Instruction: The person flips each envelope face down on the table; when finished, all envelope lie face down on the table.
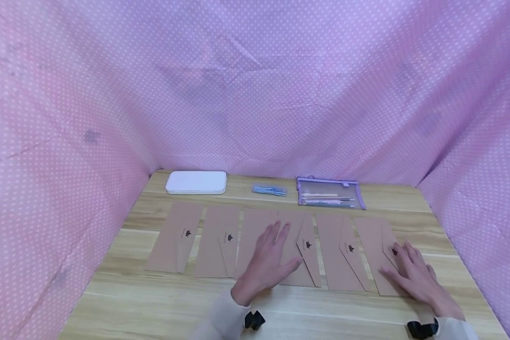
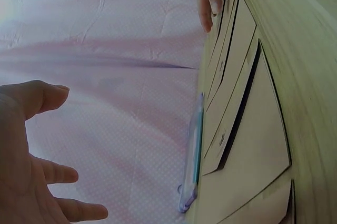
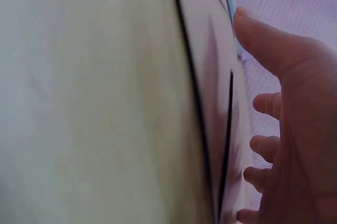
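Observation:
Several brown paper envelopes with pointed flaps and small black crown prints lie in a row across the table. My left hand (image 1: 267, 260), fingers spread, is over the middle of the row, covering part of one envelope (image 1: 255, 224); the left wrist view shows it off the paper. Beside its thumb is an envelope with a slightly raised flap (image 1: 308, 250). At the right end, my right hand (image 1: 416, 274) lies with straight fingers over the last envelope (image 1: 369, 236) and its crown print. Whether those fingertips touch the paper I cannot tell. Neither hand grips anything.
Along the back of the table (image 1: 123, 288) lie a white flat case (image 1: 196, 182), a small blue packet (image 1: 269, 190) and a purple-edged zip pouch (image 1: 331, 193) with pens inside. Pink dotted cloth (image 1: 255, 94) hangs behind and at both sides.

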`<state>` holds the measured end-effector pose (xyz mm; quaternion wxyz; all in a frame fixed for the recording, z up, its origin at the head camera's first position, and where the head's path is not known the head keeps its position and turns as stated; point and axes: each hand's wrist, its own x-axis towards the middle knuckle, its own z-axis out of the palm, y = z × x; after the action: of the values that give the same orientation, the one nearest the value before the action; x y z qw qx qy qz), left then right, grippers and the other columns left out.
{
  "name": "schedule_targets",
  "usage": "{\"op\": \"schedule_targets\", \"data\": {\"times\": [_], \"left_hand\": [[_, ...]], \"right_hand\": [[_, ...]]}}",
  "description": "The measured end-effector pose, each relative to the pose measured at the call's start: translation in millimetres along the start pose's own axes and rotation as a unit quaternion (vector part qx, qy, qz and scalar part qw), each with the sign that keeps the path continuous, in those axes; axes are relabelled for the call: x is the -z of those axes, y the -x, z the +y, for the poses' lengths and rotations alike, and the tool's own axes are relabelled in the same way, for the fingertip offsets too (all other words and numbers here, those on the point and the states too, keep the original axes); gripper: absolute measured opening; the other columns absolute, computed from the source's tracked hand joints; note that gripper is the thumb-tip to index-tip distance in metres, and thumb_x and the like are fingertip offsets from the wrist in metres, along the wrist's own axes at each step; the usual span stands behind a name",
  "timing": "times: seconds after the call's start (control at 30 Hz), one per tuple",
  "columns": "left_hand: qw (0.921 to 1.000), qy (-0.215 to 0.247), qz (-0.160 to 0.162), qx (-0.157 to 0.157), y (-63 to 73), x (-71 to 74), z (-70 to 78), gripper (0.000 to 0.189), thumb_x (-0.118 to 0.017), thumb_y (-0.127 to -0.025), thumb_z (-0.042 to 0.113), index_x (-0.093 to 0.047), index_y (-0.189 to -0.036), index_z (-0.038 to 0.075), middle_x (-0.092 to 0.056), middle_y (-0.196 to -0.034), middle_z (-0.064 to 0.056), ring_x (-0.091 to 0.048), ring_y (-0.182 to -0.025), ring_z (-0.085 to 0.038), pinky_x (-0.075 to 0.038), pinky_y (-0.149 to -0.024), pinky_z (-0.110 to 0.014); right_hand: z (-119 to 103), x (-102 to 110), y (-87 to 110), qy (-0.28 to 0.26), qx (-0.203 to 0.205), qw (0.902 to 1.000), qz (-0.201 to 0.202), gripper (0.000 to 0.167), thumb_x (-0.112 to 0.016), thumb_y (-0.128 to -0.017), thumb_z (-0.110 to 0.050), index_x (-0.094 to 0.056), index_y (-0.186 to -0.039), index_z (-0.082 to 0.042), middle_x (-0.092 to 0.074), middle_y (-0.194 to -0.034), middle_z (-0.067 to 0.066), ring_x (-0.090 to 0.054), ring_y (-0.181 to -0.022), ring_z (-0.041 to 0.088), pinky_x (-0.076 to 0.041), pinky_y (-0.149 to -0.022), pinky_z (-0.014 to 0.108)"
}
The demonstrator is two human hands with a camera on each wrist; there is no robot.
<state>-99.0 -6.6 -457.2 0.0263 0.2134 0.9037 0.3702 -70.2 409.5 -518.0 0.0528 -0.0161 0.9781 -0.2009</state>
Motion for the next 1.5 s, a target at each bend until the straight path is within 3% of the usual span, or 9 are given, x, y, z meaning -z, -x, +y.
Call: {"op": "schedule_targets", "data": {"times": [0.43, 0.63, 0.97, 1.3, 1.5], "left_hand": [[0.9969, 0.061, -0.049, 0.011, -14.2, -31.1, 24.3, 0.080, -0.058, -0.093, 0.050, -0.024, -0.160, 0.022, -0.023, -0.168, -0.006, -0.021, -0.156, -0.033, -0.024, -0.124, -0.061], [0.9964, 0.058, -0.061, -0.014, -22.6, -50.8, 32.7, 0.078, -0.055, -0.094, 0.051, -0.025, -0.159, 0.020, -0.027, -0.167, -0.007, -0.027, -0.154, -0.028, -0.029, -0.124, -0.054], [0.9916, 0.107, -0.072, -0.003, -36.4, -70.9, 45.6, 0.075, -0.053, -0.095, 0.050, -0.025, -0.159, 0.022, -0.029, -0.166, 0.001, -0.028, -0.154, -0.023, -0.031, -0.124, -0.050], [0.9825, 0.171, -0.071, 0.017, -48.0, -100.6, 62.3, 0.071, -0.056, -0.096, 0.046, -0.031, -0.157, 0.019, -0.034, -0.164, 0.001, -0.033, -0.152, -0.020, -0.034, -0.123, -0.038], [0.9714, 0.227, -0.061, 0.031, -54.0, -121.7, 71.3, 0.068, -0.056, -0.095, 0.042, -0.034, -0.156, 0.019, -0.037, -0.162, 0.002, -0.035, -0.151, -0.017, -0.036, -0.122, -0.035]], "right_hand": [[13, -7, 4.0, 0.005, 0.019, 0.9998, 0.010, 0.080, -0.057, -0.097, -0.046, -0.025, -0.155, -0.002, -0.015, -0.156, 0.043, -0.010, -0.140, 0.067, -0.014, -0.095, 0.086], [17, -12, 4.9, 0.006, 0.024, 0.9997, 0.006, 0.079, -0.055, -0.099, -0.045, -0.022, -0.157, -0.003, -0.010, -0.158, 0.042, -0.005, -0.141, 0.068, -0.011, -0.094, 0.088], [20, -15, 7.3, 0.009, 0.020, 0.9997, -0.003, 0.079, -0.049, -0.101, -0.045, -0.013, -0.160, -0.006, 0.002, -0.163, 0.036, 0.008, -0.147, 0.061, -0.002, -0.099, 0.087], [20, -17, 7.6, 0.021, 0.018, 0.9996, -0.008, 0.079, -0.045, -0.103, -0.046, -0.008, -0.161, -0.008, 0.006, -0.165, 0.032, 0.013, -0.149, 0.057, 0.003, -0.102, 0.086], [21, -18, 8.7, 0.024, 0.018, 0.9996, 0.001, 0.078, -0.045, -0.103, -0.046, -0.008, -0.161, -0.009, 0.006, -0.165, 0.032, 0.014, -0.150, 0.055, 0.003, -0.103, 0.085]]}}
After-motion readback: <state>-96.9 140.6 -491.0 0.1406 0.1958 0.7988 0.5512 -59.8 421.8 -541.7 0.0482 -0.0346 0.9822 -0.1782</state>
